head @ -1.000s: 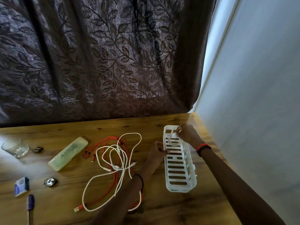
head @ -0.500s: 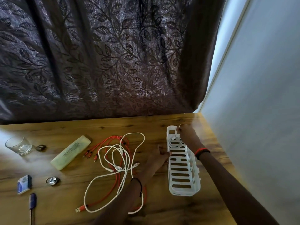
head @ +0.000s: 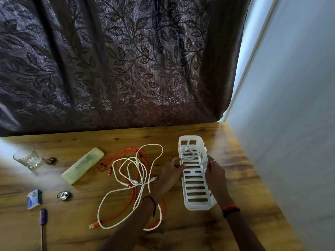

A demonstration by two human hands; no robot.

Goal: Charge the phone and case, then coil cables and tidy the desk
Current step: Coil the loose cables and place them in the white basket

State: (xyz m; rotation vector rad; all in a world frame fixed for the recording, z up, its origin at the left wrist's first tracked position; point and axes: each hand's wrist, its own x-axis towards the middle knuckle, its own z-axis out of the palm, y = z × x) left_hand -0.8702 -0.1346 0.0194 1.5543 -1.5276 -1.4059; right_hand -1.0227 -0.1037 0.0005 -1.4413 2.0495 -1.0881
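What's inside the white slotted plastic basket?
The white slotted plastic basket holds one small coiled white cable at its far end; the rest of its floor shows bare. The right hand grips the right wall, hiding part of it.

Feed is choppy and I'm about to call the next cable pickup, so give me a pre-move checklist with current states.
1. Coiled white cable inside the basket, at its far end: ok.
2. Basket gripped on both sides, by left hand and right hand: ok.
3. Room left in the basket's near part: ok, bare slots show.
4. Loose white cable coiled: not ok, it lies tangled with the orange cable.
5. A hand free for the pickup: not ok, both hold the basket.
6. Basket sitting flat on the desk: cannot tell.
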